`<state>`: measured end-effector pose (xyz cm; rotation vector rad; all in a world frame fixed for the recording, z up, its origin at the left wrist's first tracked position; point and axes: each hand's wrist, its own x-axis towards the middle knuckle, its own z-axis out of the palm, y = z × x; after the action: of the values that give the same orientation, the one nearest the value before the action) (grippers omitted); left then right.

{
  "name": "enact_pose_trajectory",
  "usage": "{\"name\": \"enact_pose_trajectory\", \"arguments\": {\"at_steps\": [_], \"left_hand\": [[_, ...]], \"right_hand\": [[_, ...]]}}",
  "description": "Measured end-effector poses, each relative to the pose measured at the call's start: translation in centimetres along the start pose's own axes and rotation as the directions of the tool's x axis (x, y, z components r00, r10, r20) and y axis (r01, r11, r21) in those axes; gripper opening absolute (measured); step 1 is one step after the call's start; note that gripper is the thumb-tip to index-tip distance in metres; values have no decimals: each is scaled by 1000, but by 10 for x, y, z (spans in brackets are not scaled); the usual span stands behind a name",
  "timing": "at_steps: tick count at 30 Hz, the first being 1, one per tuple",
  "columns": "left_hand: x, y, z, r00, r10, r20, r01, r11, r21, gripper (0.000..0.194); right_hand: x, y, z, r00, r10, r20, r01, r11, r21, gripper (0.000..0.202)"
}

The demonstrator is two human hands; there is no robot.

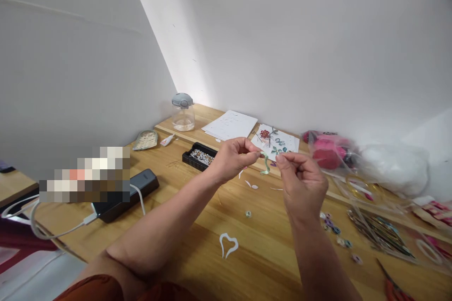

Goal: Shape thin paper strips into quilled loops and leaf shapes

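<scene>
My left hand (pixel 233 160) is closed in a pinch on one end of a thin green strip (pixel 266 164), which hangs down in a curl between the hands. To its right, my right hand (pixel 303 181) has its thumb and forefinger pressed together beside the strip; what they hold is too small to make out. On the table below lie a white heart-shaped paper outline (pixel 229 245) and a small green spool (pixel 248 214). Behind the hands, a white sheet (pixel 291 142) bears red and green flower pieces.
A black tray (pixel 189 158) of beads, a clear jar (pixel 183 118) and stacked paper (pixel 231 124) stand behind. Left is a black device (pixel 141 188) with white cables. At right are small spools (pixel 330 222), a bag of thin sticks (pixel 381 235), orange-handled scissors (pixel 391 289) and plastic bags (pixel 395 167).
</scene>
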<state>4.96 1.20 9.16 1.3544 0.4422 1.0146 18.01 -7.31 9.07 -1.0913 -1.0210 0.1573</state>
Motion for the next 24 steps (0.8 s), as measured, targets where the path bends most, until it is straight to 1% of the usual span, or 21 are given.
{"name": "enact_pose_trajectory", "arguments": {"at_steps": [2,6,9,11,13,16,19,21,24], "left_hand": [[-3,1,3,999,-24,46,24,1000,-5,19],[-6,3,8,992,-83,93,83,997,2,19],[-6,4,9,988,-102,115,107,994,-33,19],[-6,4,9,985,-108,136,117,991,-61,19],[-5,3,7,983,-101,154,116,989,-89,19],[-3,3,6,989,-64,130,81,988,-131,19],[-2,4,5,998,-24,57,32,989,-146,17],[0,3,4,1000,-6,-10,5,991,-136,17],[2,-1,4,990,28,-139,-44,993,-113,17]], "right_hand": [[4,1,-3,1000,-19,-13,19,1000,-21,12],[8,10,-5,1000,17,-8,-17,1000,-23,15],[10,16,-5,994,108,21,-109,993,42,18],[11,18,-3,974,215,68,-222,969,112,21],[10,20,1,929,346,129,-366,912,187,25],[5,21,7,823,517,233,-567,772,288,31],[-4,22,15,710,599,369,-703,619,349,31],[-10,22,19,670,610,424,-742,560,368,29],[-17,17,25,649,623,437,-761,532,372,29]]}}
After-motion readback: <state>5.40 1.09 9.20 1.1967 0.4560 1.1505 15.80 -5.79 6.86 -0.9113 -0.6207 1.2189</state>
